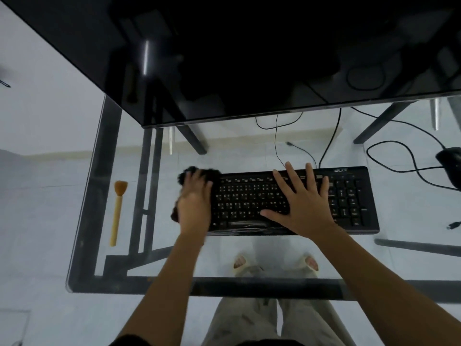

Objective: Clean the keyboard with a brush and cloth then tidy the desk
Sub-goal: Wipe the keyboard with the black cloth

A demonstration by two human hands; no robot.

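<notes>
A black keyboard (pixel 349 198) lies flat on the glass desk (pixel 82 245), in the middle of the view. My left hand (pixel 195 203) presses a dark cloth (pixel 199 172) onto the keyboard's left end; the cloth shows above and below the hand, which is blurred. My right hand (pixel 303 203) rests flat on the keys with fingers spread, holding nothing. A brush (pixel 117 211) with a yellow wooden handle and orange bristles lies on the glass to the left, apart from both hands, bristles pointing away from me.
A large black monitor (pixel 249 58) hangs over the back of the desk. A black mouse (pixel 450 166) sits at the right edge with cables (pixel 399 168) looping beside the keyboard. Through the glass I see the desk's black frame and my feet.
</notes>
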